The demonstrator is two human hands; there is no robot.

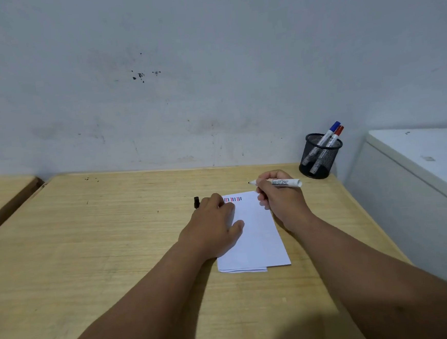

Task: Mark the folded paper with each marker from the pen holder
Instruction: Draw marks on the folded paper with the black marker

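Note:
A folded white paper (257, 236) lies on the wooden desk (89, 246), with short red, blue and black strokes (232, 199) along its far edge. My left hand (216, 223) presses flat on the paper's left side and pinches a black marker cap (196, 202) at its fingertips. My right hand (278, 194) holds an uncapped white marker (285, 182), its black tip pointing left just beyond the paper's far edge, lifted off the sheet. A black mesh pen holder (319, 159) at the desk's far right corner holds a blue-capped marker (330, 131) and a red-capped marker (336, 133).
A grey-white wall rises right behind the desk. A white cabinet (418, 180) stands against the desk's right side. Another wooden surface (0, 197) sits to the left across a narrow gap.

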